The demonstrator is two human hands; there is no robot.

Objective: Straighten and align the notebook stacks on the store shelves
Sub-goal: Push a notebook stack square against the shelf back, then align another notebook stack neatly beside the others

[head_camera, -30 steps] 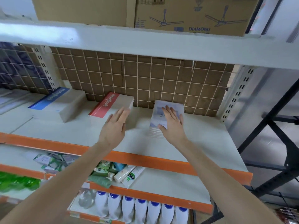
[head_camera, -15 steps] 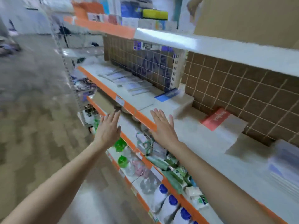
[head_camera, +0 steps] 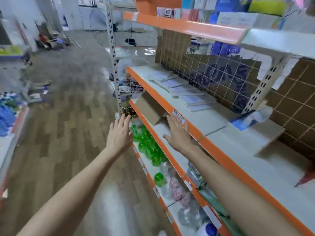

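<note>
While I steer toward the next section, the orange-edged shelf (head_camera: 172, 106) runs off to one o'clock, carrying roughly five flat notebook stacks (head_camera: 187, 92), fanned unevenly and awaiting squaring. Both hands hang empty in transit: left hand (head_camera: 119, 135) and right hand (head_camera: 178, 133), fingers straight, gripping nothing.

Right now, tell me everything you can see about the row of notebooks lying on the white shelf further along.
The row of notebooks lies flat on the white shelf with the orange front edge, near the wire-grid back panel. They are thin, pale, bluish-white booklets, apparently paper-covered, spread in an overlapping, uneven line rather than a squared stack. Cover print is too blurred to read. Neither the left hand nor the right hand touches them; both hover short of them.
</note>
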